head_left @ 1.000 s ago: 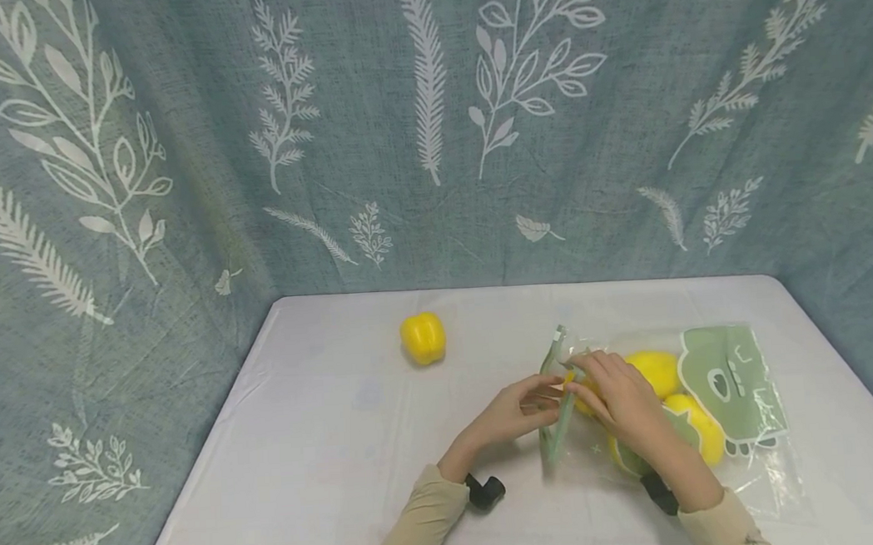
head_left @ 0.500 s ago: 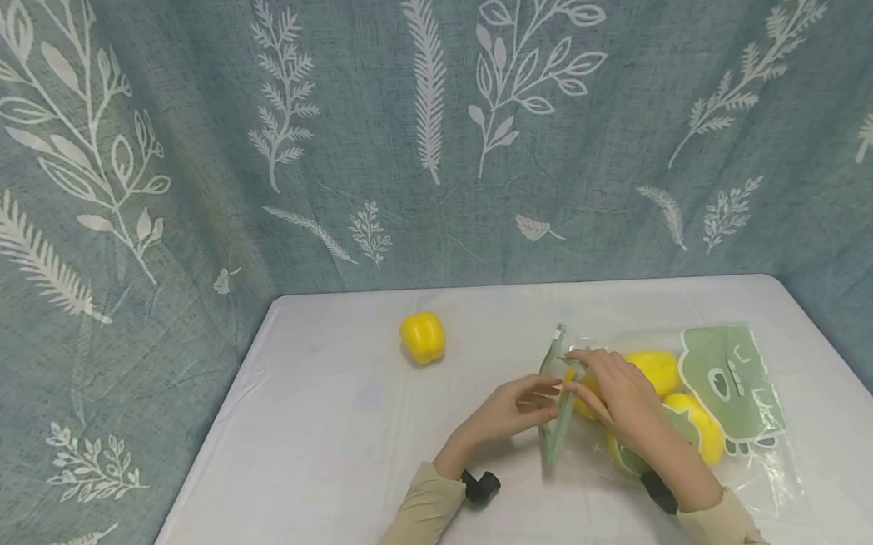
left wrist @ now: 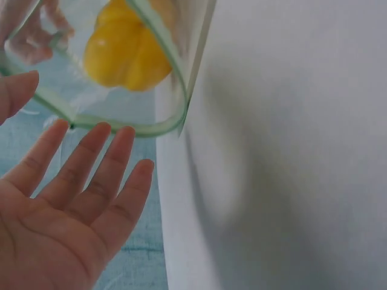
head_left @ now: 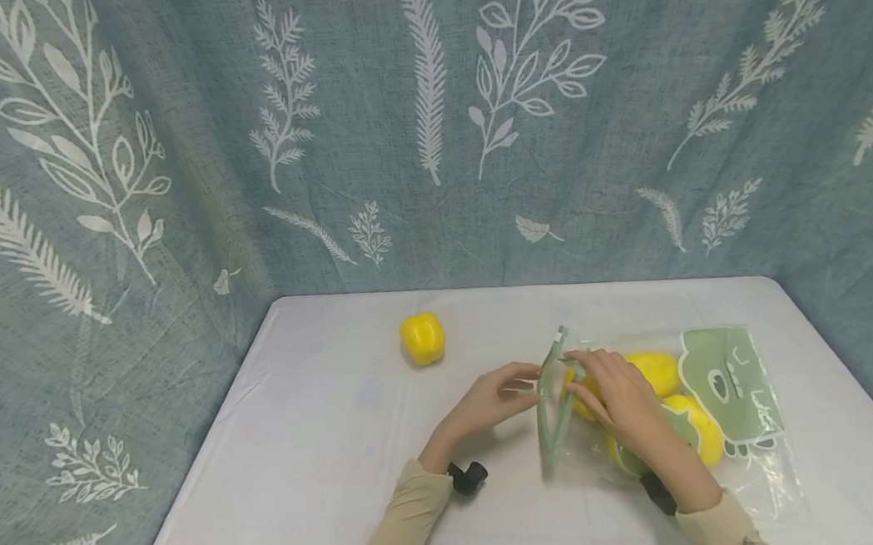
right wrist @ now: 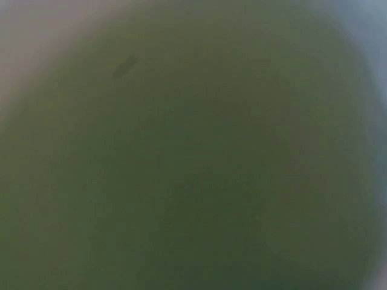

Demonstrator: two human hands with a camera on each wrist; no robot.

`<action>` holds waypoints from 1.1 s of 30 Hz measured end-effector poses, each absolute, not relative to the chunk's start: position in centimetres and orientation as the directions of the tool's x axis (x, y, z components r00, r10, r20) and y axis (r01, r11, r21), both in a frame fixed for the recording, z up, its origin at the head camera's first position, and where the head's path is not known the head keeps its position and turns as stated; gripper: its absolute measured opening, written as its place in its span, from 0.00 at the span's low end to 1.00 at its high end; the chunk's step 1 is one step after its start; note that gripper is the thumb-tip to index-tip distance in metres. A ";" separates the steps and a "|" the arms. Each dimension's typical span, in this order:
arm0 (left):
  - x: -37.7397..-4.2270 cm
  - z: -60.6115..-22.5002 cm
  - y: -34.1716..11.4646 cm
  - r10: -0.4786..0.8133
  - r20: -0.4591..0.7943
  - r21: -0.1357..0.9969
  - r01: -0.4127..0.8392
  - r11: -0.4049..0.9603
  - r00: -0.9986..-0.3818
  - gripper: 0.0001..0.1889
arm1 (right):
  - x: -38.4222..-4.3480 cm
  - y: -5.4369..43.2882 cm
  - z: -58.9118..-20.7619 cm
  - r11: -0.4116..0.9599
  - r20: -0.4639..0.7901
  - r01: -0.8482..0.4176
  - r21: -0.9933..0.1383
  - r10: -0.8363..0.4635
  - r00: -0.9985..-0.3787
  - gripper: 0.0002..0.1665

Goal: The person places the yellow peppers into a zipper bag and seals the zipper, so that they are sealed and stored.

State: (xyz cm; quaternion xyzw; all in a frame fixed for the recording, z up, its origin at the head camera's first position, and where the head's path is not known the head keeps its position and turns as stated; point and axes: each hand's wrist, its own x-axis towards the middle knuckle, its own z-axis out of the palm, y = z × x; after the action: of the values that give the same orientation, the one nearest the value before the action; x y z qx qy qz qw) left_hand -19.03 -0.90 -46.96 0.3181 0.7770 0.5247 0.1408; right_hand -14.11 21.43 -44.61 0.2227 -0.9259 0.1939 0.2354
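A clear zip bag point(head_left: 746, 487) with a green cartoon print lies on the right of the table, its green-edged mouth point(left wrist: 145, 130) standing agape towards the left. Yellow bell peppers point(head_left: 653, 373) show inside it; one pepper point(left wrist: 124, 51) sits just within the mouth in the left wrist view. My right hand point(head_left: 620, 399) pinches the bag's rim from above. My left hand point(head_left: 492, 398) is just outside the mouth, fingers extended and holding nothing; whether its fingertips touch the rim I cannot tell. The right wrist view is a dark green blur.
Another yellow bell pepper point(head_left: 422, 338) sits alone towards the back of the white-covered table point(head_left: 305, 447), left of the bag. A blue-green curtain point(head_left: 367, 127) with white leaf prints hangs behind the table and along its sides.
My left hand has drawn back to the left, out of the bag's mouth. The right hand and bag are nearly unmoved; the pepper near the mouth stays inside.
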 end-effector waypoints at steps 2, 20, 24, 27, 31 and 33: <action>-19.2 -46.9 -1.2 0.626 0.115 0.898 0.350 0.266 -0.771 0.24 | -14.1 21.4 -44.6 0.829 0.516 -0.502 -0.248 -0.325 -0.792 0.24; -19.2 -44.0 -3.8 0.504 0.144 0.856 0.363 0.368 -0.852 0.23 | -14.2 21.4 -44.7 0.821 0.508 -0.528 -0.219 -0.366 -0.780 0.22; -20.2 -45.2 -4.5 0.466 0.169 0.830 0.380 0.408 -0.868 0.22 | -14.2 21.4 -44.7 0.818 0.511 -0.533 -0.215 -0.372 -0.775 0.23; -20.6 -45.2 -5.1 0.441 0.179 0.824 0.379 0.421 -0.880 0.22 | -14.2 21.4 -44.7 0.817 0.517 -0.538 -0.208 -0.375 -0.769 0.23; -20.8 -44.8 -6.0 0.409 0.182 0.820 0.367 0.439 -0.894 0.22 | -14.2 21.4 -44.6 0.815 0.531 -0.544 -0.201 -0.376 -0.759 0.23; -20.9 -44.6 -6.4 0.394 0.190 0.821 0.366 0.438 -0.899 0.22 | -14.3 21.4 -44.6 0.812 0.536 -0.547 -0.203 -0.375 -0.757 0.23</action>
State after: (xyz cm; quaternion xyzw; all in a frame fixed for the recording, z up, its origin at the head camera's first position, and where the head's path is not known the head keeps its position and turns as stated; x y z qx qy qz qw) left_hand -20.90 -6.41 -44.59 0.2243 0.8477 0.4804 0.0148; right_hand -14.27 21.38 -44.61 0.2504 -0.9204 0.1764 0.2429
